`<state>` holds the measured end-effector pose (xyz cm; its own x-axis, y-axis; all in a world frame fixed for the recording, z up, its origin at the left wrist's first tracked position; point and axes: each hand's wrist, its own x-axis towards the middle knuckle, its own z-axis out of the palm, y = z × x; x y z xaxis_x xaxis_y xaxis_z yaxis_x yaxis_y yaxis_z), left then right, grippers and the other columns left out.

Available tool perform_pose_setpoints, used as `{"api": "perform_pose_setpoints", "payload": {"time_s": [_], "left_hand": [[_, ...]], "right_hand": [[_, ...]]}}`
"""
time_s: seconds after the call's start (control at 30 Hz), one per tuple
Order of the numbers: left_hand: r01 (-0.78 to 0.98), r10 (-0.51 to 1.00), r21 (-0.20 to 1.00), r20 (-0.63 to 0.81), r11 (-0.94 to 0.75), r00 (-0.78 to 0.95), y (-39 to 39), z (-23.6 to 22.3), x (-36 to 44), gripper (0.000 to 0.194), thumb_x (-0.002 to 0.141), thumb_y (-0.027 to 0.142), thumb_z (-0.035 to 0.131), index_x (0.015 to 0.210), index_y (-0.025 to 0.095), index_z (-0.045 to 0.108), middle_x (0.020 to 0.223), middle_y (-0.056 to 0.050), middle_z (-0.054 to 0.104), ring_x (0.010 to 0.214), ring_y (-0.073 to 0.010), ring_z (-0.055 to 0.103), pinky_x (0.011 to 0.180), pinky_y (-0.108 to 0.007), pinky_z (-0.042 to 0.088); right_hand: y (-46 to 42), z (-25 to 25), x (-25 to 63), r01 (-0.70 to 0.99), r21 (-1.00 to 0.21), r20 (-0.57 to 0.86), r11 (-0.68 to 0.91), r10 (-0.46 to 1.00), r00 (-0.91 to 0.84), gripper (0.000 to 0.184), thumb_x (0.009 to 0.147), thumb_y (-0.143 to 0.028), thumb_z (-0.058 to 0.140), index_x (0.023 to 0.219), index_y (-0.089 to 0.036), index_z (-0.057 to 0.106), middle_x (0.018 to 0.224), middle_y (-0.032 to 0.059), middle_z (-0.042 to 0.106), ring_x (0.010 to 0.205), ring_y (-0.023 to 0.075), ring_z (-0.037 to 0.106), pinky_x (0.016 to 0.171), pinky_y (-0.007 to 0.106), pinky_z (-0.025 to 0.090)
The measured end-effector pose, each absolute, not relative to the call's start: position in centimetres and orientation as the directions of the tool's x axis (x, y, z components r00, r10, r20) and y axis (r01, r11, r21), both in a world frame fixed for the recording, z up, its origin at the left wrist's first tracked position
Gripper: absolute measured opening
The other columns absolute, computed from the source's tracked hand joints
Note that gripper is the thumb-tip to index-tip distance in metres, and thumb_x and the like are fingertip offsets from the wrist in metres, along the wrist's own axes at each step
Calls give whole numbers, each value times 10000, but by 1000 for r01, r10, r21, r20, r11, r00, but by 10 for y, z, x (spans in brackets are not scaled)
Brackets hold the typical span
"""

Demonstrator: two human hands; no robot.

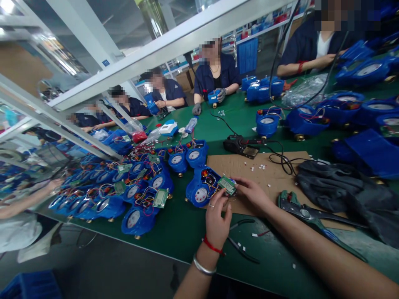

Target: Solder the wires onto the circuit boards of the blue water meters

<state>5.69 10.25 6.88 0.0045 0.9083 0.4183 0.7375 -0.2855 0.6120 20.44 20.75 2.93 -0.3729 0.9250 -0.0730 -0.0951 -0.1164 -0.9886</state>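
Between my two hands is a small green circuit board [227,185] with a display, tilted up over the cardboard. My left hand [217,214] grips its lower left edge, fingers bent. At the board's right edge, my right hand [252,193] holds it with closed fingers; the fingertips are partly hidden. Just left of the board lies a blue water meter [197,194] with its housing uncovered and coloured wires showing. Pliers [241,245] with dark handles rest on the green table below my hands, beside small white connectors [239,245].
Several blue meters [134,222] with wires and boards crowd the left. A cardboard sheet [262,174] lies under the work. On the right are green-handled cutters [304,212] and a dark cloth [330,182]. A black cabled tool [240,145] lies behind. Co-workers sit across the table.
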Motion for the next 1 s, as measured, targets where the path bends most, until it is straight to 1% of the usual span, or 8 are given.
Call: {"api": "perform_pose_setpoints", "payload": {"time_s": [0.1, 0.2, 0.27, 0.4, 0.57, 0.7, 0.87, 1.0], "left_hand": [[795, 893, 531, 448, -295, 33, 86, 77, 45, 364, 852, 114, 492, 1202, 205, 536, 1295, -113, 536, 1227, -230, 485, 993, -420, 465], [838, 815, 448, 579, -312, -7, 78, 86, 25, 377, 840, 92, 507, 1200, 197, 543, 1247, -114, 561, 1189, -231, 514, 977, -410, 469], [872, 783, 423, 617, -248, -77, 83, 90, 10, 368, 840, 117, 528, 1201, 192, 542, 1249, -118, 551, 1192, -241, 504, 997, -433, 439], [879, 823, 471, 527, -76, -212, 109, 91, -16, 434, 861, 245, 545, 1282, 179, 461, 1350, -146, 455, 1276, -266, 406, 1062, -479, 345], [830, 876, 554, 432, -71, -214, 137, 77, -35, 538, 858, 360, 544, 1335, 160, 394, 1354, -171, 443, 1299, -291, 374, 1079, -505, 304], [809, 925, 588, 321, -29, -200, 146, 76, -41, 537, 862, 425, 519, 1308, 141, 425, 1311, -166, 489, 1258, -281, 428, 1072, -492, 322], [765, 934, 642, 241, 52, -265, 145, 88, -43, 486, 868, 453, 502, 1237, 137, 510, 1252, -140, 558, 1192, -241, 499, 1049, -403, 371], [667, 911, 725, 144, 169, -387, 130, 99, -47, 488, 848, 465, 523, 1205, 135, 559, 1222, -136, 591, 1160, -253, 527, 1030, -383, 380]], "right_hand": [[206, 30, 205, -99, -988, -75, -118, 929, -363, 358, 801, -323, 572, 1148, -250, 620, 1185, 25, 633, 1091, 205, 581, 1010, 384, 395], [205, 32, 205, -97, -987, -82, -126, 926, -367, 354, 808, -321, 571, 1153, -258, 618, 1183, 23, 634, 1070, 207, 593, 987, 383, 418], [205, 32, 204, -85, -988, -90, -129, 927, -364, 353, 809, -323, 570, 1154, -265, 619, 1176, 21, 638, 1058, 213, 599, 982, 394, 422], [205, 31, 204, -67, -989, -103, -135, 931, -350, 353, 802, -329, 578, 1146, -270, 625, 1155, 19, 650, 1055, 221, 604, 992, 411, 415], [205, 38, 205, -49, -990, -108, -133, 933, -343, 372, 802, -361, 579, 1153, -247, 623, 1199, 39, 629, 1103, 225, 581, 1017, 403, 394], [200, 45, 205, -9, -991, -119, -130, 930, -347, 436, 809, -451, 557, 1186, -239, 603, 1240, 49, 605, 1147, 239, 552, 1033, 401, 376], [190, 49, 203, 123, -992, -73, -40, 957, -281, 490, 841, -488, 488, 1261, -238, 532, 1340, 45, 524, 1264, 221, 446, 1115, 367, 254], [187, 51, 203, 242, -970, -95, -35, 966, -239, 517, 807, -543, 471, 1238, -265, 539, 1312, 39, 548, 1238, 232, 474, 1094, 339, 302]]}}
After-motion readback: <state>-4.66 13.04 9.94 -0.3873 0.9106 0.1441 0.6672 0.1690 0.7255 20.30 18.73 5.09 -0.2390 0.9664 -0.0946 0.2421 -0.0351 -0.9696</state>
